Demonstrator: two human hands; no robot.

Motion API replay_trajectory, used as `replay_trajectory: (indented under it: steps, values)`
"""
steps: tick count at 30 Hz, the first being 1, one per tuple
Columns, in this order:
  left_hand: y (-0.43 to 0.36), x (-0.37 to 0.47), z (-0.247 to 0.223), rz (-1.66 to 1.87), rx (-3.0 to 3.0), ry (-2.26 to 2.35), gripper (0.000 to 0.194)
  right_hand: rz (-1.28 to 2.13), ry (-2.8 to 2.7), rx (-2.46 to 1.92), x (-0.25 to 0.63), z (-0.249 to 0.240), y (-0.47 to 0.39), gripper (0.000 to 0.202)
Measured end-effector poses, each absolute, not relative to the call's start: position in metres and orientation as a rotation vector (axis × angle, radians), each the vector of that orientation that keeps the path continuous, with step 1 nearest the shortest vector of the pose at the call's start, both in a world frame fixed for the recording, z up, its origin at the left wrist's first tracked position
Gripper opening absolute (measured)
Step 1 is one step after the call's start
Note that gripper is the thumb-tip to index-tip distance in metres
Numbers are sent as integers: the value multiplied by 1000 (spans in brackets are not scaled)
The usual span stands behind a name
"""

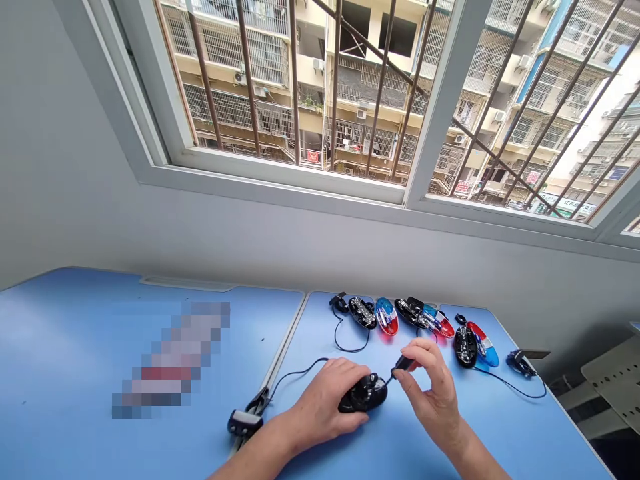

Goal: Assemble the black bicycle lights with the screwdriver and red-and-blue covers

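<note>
My left hand (336, 395) is wrapped round a black oval housing (376, 398) on the blue table, with the thumb along its near side. A black cable runs from under this hand to a black clip-like piece (246, 421) at the left. My right hand (429, 387) pinches the black handle of a small screwdriver (403, 364) between thumb and fingers. Its thin shaft slants down to the right end of the housing. Whether the tip sits in a screw is too small to tell.
Behind my hands lie several opened black oval bases (362, 313) with cables, beside red-and-blue translucent covers (387, 316). Another black cabled piece (521, 364) is near the right edge. A blurred-out item (175, 353) lies left. A barred window (300, 87) is above the table (65, 373).
</note>
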State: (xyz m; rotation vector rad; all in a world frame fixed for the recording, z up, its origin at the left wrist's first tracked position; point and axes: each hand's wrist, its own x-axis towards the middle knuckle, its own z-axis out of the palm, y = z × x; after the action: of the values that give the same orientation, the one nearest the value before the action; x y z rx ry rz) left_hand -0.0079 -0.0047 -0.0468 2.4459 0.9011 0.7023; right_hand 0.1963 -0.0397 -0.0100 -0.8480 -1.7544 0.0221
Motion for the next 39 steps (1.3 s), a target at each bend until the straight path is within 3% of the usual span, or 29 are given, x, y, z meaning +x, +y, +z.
replay_trajectory:
  steps: [10,20,29,39]
  values:
    - [-3,-8,-44,693,2422,865,42,67,-1746,-870,193,-15,-41,38]
    - [-5,-6,-44,656,2432,920,41,44,-1712,-836,193,-20,-38,23]
    - [-7,-6,-41,661,2418,926,38,72,-1766,-854,190,-18,-42,38]
    - [-6,-7,-42,638,2417,918,40,97,-1738,-836,194,-19,-37,32]
